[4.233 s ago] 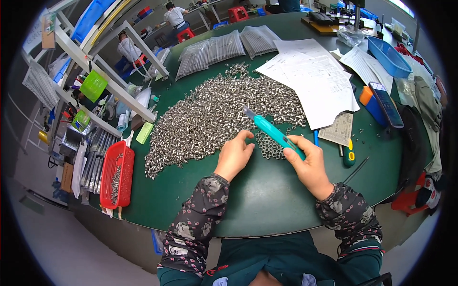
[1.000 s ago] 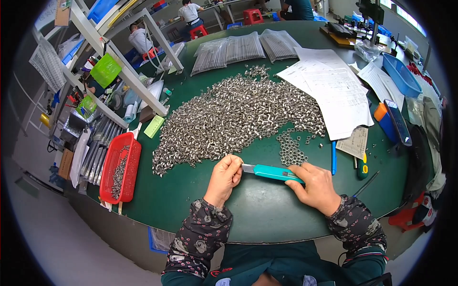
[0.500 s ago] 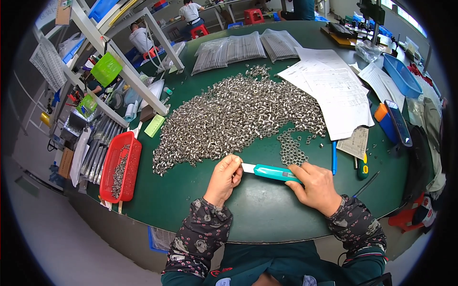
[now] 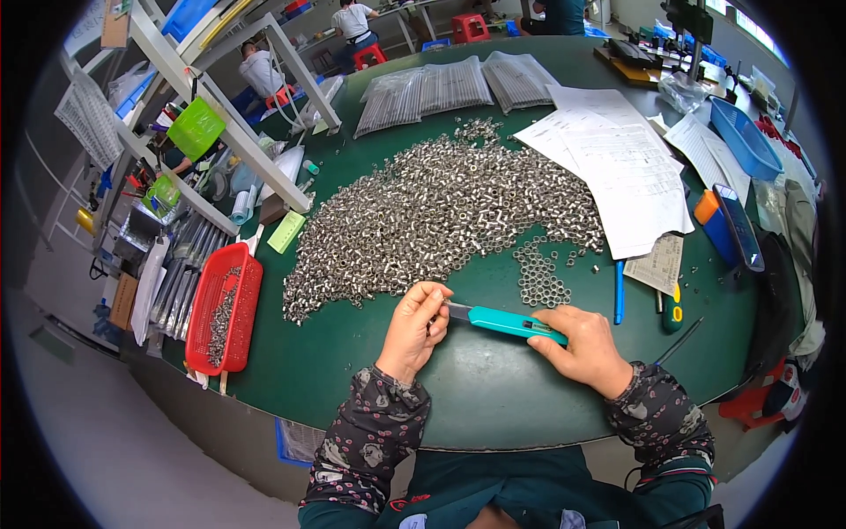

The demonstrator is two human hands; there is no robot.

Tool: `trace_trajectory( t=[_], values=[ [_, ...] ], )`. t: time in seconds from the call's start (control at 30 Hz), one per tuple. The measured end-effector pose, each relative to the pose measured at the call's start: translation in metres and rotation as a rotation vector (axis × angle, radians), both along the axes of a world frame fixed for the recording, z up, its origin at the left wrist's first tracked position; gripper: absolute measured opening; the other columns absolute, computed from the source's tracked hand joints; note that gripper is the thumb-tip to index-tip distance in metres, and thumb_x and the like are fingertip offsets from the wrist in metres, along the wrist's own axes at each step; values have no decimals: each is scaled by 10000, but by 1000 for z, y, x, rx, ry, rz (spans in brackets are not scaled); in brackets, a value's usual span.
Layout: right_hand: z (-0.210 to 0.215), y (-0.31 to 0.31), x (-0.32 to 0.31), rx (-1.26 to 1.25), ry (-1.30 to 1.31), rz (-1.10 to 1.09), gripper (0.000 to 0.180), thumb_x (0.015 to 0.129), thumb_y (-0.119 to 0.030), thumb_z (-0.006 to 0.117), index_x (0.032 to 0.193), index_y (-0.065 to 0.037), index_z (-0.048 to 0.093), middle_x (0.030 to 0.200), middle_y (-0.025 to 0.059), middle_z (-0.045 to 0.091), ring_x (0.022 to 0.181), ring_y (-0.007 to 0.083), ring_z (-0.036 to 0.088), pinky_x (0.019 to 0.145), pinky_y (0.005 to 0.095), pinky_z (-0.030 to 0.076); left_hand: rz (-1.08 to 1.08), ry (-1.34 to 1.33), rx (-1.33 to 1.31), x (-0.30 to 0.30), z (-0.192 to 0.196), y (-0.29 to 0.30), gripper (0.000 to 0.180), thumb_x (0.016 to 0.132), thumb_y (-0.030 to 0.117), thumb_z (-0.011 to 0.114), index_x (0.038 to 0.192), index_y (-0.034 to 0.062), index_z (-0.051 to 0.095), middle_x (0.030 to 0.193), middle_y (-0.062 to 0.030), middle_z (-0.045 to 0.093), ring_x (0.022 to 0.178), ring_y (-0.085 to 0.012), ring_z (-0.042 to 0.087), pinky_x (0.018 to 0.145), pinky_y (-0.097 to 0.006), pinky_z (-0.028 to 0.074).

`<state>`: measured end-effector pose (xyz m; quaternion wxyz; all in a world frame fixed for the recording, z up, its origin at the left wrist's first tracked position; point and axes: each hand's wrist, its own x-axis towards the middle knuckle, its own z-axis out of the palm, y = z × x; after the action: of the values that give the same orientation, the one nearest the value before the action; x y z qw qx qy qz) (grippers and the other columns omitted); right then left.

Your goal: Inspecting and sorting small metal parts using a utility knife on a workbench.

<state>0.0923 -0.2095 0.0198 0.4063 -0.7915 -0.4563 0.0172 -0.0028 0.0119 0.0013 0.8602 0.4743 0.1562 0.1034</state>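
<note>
Green tabletop [image 4: 493, 388] lies beneath the teal cutter [image 4: 504, 321] gripped by right fingers [image 4: 566, 319].

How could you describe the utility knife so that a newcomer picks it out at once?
On the green table, find the big heap of small metal pieces. Just below it, the right hand grips the utility knife, its blade pointing at the left hand. Its long teal body sets it apart from the slim blue pen-like item and green-and-yellow handle farther right.

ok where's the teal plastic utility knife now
In the head view, the teal plastic utility knife is right of centre in the right hand, blade toward the left hand, below the small patch of metal rings.
</note>
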Motion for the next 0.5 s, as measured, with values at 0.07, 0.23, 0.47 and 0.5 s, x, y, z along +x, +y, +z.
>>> trace_trajectory(
  t=[0.07, 0.23, 0.47, 0.5],
  values=[
    [-1, 0, 1, 7, 20, -3, 254, 731, -252, 610, 890, -54, 611, 728, 113, 588, 614, 288, 568, 531, 365, 448, 3, -3, -1, 0, -1, 0, 100, 874, 123, 467, 901, 44, 522, 677, -4, 481, 451, -17, 351, 340, -139, 223],
    [-1, 1, 2, -23, 91, 9, 270, 739, -267, 601, 891, -44, 617, 765, 128, 604, 671, 298, 579, 587, 370, 457, -16, -27, -22, -1, 0, 2, 123, 876, 131, 474, 922, 31, 528, 701, -11, 504, 455, -13, 354, 344, -136, 226],
    [-8, 0, 6, -24, 233, 59, 278, 743, -277, 598, 891, -43, 619, 783, 134, 606, 700, 301, 582, 616, 363, 460, -29, -51, -1, -2, -5, 1, 110, 858, 124, 512, 901, 26, 536, 654, 6, 504, 451, -7, 356, 355, -135, 232],
    [-6, -1, 5, -41, 210, 48, 276, 745, -276, 597, 892, -44, 620, 783, 134, 606, 699, 301, 582, 614, 364, 459, -23, -51, 10, -2, -5, 1, 110, 859, 129, 512, 895, 28, 536, 637, 10, 500, 450, -6, 356, 357, -135, 232]
  ],
)
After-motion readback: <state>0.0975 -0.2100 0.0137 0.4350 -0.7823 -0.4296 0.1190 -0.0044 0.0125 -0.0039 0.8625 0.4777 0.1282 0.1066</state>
